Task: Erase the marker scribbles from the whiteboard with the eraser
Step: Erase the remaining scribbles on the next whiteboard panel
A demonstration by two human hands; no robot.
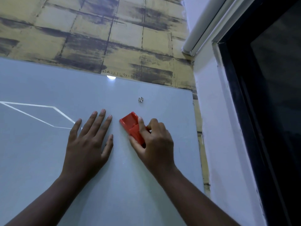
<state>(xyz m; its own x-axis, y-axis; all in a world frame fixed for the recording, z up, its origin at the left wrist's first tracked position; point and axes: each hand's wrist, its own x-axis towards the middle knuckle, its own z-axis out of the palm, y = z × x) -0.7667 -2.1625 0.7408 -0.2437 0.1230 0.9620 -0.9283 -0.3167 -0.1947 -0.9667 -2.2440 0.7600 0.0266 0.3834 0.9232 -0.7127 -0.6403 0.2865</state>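
A pale grey glass whiteboard (40,82) hangs on the wall and fills the lower left of the head view. My right hand (153,141) grips a red plastic eraser (130,123) and holds it against the board near its upper right corner. My left hand (88,141) lies flat on the board beside it, fingers straight and spread. I see no marker scribbles on the visible board; thin bright lines at the left look like reflections.
A round metal mounting stud (140,99) sits above the eraser. Yellow-and-black patterned wall (97,35) lies above the board. A white wall corner (216,128) and a dark window frame (244,111) stand to the right.
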